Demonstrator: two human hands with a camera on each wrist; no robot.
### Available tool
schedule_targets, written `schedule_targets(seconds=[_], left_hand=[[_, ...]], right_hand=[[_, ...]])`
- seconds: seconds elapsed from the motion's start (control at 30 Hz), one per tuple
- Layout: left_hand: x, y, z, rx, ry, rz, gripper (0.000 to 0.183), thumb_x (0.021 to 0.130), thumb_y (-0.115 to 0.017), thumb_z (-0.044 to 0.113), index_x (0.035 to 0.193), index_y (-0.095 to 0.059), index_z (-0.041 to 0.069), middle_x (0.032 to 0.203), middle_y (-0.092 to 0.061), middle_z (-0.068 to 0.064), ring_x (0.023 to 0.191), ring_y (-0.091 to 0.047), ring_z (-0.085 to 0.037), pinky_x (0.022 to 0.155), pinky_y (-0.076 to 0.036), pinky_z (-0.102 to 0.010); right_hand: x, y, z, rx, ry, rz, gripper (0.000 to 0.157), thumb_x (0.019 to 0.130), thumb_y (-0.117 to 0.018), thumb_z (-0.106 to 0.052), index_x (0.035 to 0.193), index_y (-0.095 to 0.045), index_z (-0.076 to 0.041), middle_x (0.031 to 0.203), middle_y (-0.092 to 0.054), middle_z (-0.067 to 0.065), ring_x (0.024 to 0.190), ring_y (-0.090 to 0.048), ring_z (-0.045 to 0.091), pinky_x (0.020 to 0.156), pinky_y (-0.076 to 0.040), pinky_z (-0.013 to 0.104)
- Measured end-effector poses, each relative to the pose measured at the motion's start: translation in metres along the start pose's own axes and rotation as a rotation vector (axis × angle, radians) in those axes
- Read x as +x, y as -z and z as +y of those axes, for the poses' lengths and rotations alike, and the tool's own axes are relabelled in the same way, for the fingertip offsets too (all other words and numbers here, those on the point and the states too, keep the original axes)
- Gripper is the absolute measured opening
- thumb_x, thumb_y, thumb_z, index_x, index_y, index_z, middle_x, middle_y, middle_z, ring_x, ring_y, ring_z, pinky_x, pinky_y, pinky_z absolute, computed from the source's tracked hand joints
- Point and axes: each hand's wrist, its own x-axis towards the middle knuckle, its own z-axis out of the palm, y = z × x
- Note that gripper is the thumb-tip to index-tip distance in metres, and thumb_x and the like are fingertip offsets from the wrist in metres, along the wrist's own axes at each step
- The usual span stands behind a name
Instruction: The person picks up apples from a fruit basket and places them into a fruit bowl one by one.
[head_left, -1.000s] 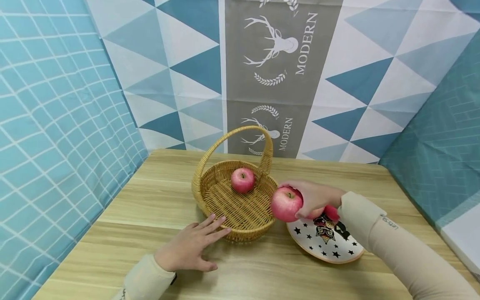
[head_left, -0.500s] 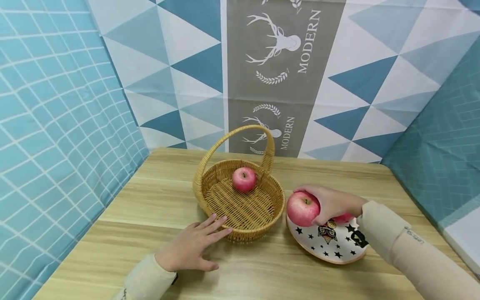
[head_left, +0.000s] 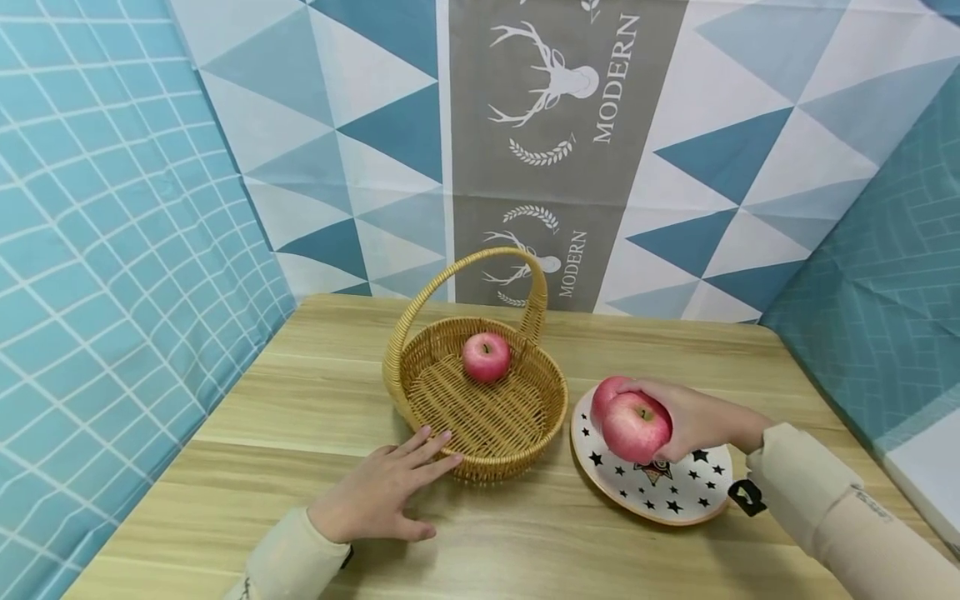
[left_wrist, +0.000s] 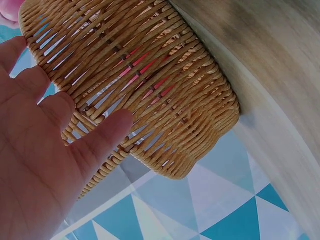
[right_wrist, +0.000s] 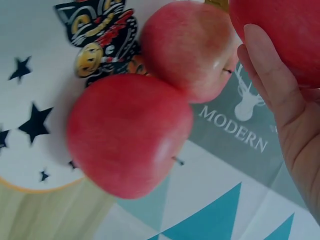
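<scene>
Above woodgrain (head_left: 300,400), before cloth (head_left: 502,179) lettered "MODERN", my right hand (head_left: 705,422) grips an apple (head_left: 632,430); my spread left hand (head_left: 375,497) touches a basket (head_left: 480,427).

From the person's head we look forward and down, far enough back to take in the wooden table (head_left: 300,400), the whole wicker basket (head_left: 480,417) and the patterned backdrop (head_left: 540,158) beyond the far edge. At the left wrist we look along the left hand (left_wrist: 45,150), very close to the basket's side, with the picture tipped over. At the right wrist we are also close, beside the right hand (right_wrist: 287,102), facing the apples (right_wrist: 130,135), the star-printed plate (right_wrist: 42,70) and the backdrop, again askew. Our head and left views share basket and left hand; our head and right views, plate and right hand.
</scene>
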Motion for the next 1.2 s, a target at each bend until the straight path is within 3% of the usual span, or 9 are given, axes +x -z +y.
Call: schedule_targets(seconds=[0.27,0.5,0.77,1.0,1.2], left_hand=[[0.001,0.000,0.001,-0.024,0.046,-0.040,0.087,0.071,-0.072,0.054,0.143,-0.047,0.012,0.150,-0.036,-0.016,0.134,-0.037,-0.039,0.082,-0.048,-0.053],[0.001,-0.001,0.001,-0.037,0.063,-0.054,0.090,0.069,-0.074,0.054,0.144,-0.045,0.013,0.151,-0.035,-0.016,0.135,-0.034,-0.039,0.081,-0.048,-0.053],[0.001,-0.002,0.001,-0.062,0.073,-0.066,0.090,0.070,-0.073,0.054,0.145,-0.043,0.015,0.151,-0.034,-0.015,0.136,-0.033,-0.038,0.081,-0.047,-0.055],[0.001,-0.003,0.001,-0.059,0.075,-0.070,0.090,0.070,-0.073,0.054,0.145,-0.043,0.015,0.151,-0.035,-0.014,0.136,-0.034,-0.037,0.080,-0.048,-0.054],[0.002,-0.001,0.000,-0.053,0.064,-0.075,0.088,0.071,-0.073,0.053,0.144,-0.045,0.013,0.151,-0.035,-0.015,0.135,-0.035,-0.038,0.081,-0.047,-0.056]], right_hand=[[-0.018,-0.008,0.007,-0.045,-0.072,0.026,0.077,0.059,-0.080,-0.026,0.127,-0.049,-0.004,0.115,-0.052,0.005,0.104,-0.044,0.027,0.071,-0.050,0.030],[-0.021,-0.017,0.011,0.070,-0.098,-0.001,0.079,0.062,-0.080,-0.023,0.131,-0.044,-0.005,0.119,-0.049,0.009,0.103,-0.047,0.019,0.073,-0.051,0.031],[-0.027,-0.031,0.016,0.098,-0.144,0.083,0.081,0.063,-0.080,-0.022,0.132,-0.043,-0.004,0.121,-0.049,0.015,0.103,-0.050,0.030,0.072,-0.052,0.031],[-0.034,-0.044,0.021,0.065,-0.083,0.179,0.076,0.061,-0.082,-0.018,0.127,-0.048,-0.003,0.117,-0.053,0.008,0.099,-0.051,0.007,0.072,-0.051,0.030],[-0.038,-0.048,0.027,0.140,-0.084,0.156,0.074,0.062,-0.081,-0.016,0.127,-0.048,-0.002,0.115,-0.054,0.004,0.098,-0.053,0.005,0.073,-0.051,0.030]])
